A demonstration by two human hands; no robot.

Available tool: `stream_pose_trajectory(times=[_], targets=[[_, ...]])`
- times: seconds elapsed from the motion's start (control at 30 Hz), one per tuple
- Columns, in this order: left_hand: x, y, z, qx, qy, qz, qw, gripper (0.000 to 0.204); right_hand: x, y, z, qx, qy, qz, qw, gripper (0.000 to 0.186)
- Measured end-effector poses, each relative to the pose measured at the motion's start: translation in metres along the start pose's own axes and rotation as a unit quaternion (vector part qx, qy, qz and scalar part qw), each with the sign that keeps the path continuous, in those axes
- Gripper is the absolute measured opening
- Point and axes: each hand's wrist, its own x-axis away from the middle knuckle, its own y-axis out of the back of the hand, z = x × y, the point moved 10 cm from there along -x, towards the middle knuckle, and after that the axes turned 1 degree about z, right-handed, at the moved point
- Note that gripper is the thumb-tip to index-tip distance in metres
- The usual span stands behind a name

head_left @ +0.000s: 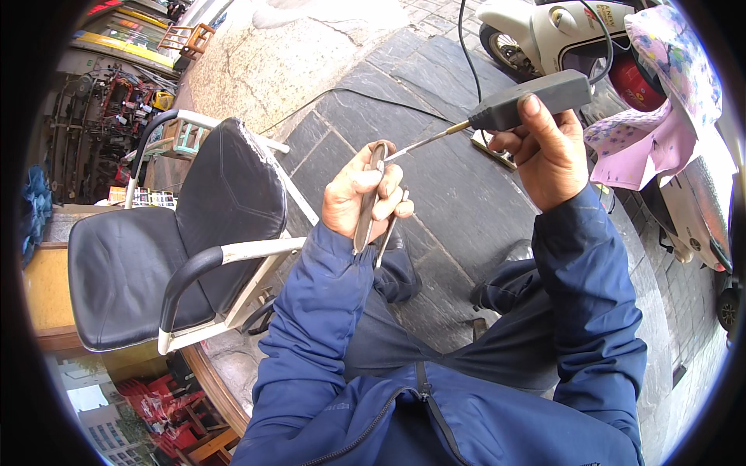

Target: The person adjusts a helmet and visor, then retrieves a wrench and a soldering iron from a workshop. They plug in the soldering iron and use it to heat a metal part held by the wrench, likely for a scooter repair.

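In my right hand point(553, 147) is a boxy dark-grey tool point(536, 99) with a brass collar and a thin metal rod. Its rod slants down to the left, the tip at or very near the top of a two-legged metal hand tool point(368, 206). My left hand point(357, 190) is closed around that hand tool, which has a wide, dark flat leg and a thinner one pointing down. Whether it is pliers or scissors I cannot make out. Both hands are raised above my lap, and my fingers partly cover the two tools.
A black padded armchair point(140, 264) stands close on my left. At the right are a white scooter point(559, 35) and a pink floral cloth point(649, 147). A black cable point(465, 46) crosses the grey stone paving point(443, 202). Piled metal parts point(101, 116) lie at the far left.
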Motion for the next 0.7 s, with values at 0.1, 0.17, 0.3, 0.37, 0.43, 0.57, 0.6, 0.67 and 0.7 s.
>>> stream_pose_trajectory(times=[0.1,0.17,0.3,0.37,0.43,0.57,0.6,0.67,0.7], targets=[[0.0,0.001,0.0,0.003,-0.001,-0.006,1.0,0.04,0.0,0.001,0.003,0.003,0.005,-0.001,1.0,0.034],[0.0,0.003,0.0,0.011,0.003,-0.011,1.0,0.04,0.001,0.001,0.003,0.007,0.004,-0.004,1.0,0.034],[0.0,0.002,0.0,0.008,0.004,-0.007,1.0,0.04,0.001,0.002,0.002,0.011,0.0,-0.005,1.0,0.036],[0.0,0.002,0.0,0.005,0.003,-0.007,1.0,0.04,0.001,0.002,0.001,0.012,-0.002,-0.006,1.0,0.038],[0.0,0.001,0.0,-0.005,-0.001,-0.006,1.0,0.039,0.0,0.005,0.001,0.014,-0.005,-0.012,1.0,0.041],[-0.001,0.0,-0.001,-0.013,-0.004,-0.001,1.0,0.039,-0.002,0.012,0.002,0.027,-0.007,-0.021,0.999,0.043],[-0.001,-0.001,-0.001,-0.014,-0.004,0.004,1.0,0.039,-0.003,0.015,0.005,0.033,-0.003,-0.021,0.999,0.043],[-0.001,-0.001,-0.001,-0.016,-0.007,0.013,1.0,0.04,-0.006,0.017,0.009,0.044,0.006,-0.012,0.999,0.045],[-0.001,-0.001,-0.001,-0.019,-0.008,0.013,1.0,0.04,-0.006,0.019,0.011,0.041,0.006,-0.01,0.999,0.046]])
